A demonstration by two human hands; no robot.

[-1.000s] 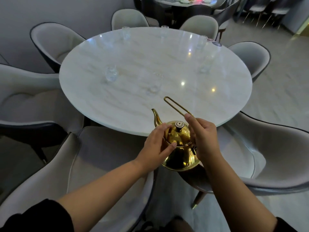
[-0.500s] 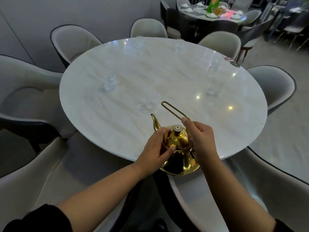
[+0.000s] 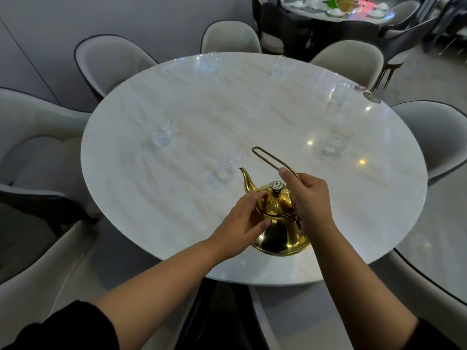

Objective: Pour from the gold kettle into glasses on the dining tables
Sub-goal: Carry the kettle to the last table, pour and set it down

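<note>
The gold kettle (image 3: 276,221) is over the near part of the round white marble table (image 3: 252,117), its spout pointing left and away. My right hand (image 3: 307,198) grips its thin wire handle. My left hand (image 3: 242,218) rests against the kettle's left side below the lid. A clear glass (image 3: 225,164) stands just beyond the spout. Other clear glasses stand at the left (image 3: 161,133), right (image 3: 334,144), far right (image 3: 340,93) and along the far edge (image 3: 211,61), (image 3: 278,65).
Padded grey chairs ring the table, among them one at the near left (image 3: 38,261) and one at the right (image 3: 434,137). A second table (image 3: 338,8) set with dishes stands at the back right. A small dark disc (image 3: 371,98) lies at the table's far right edge.
The view and both hands have advanced toward the table. The kettle, earlier held over the chairs before the edge, is now over the tabletop near the closest glass.
</note>
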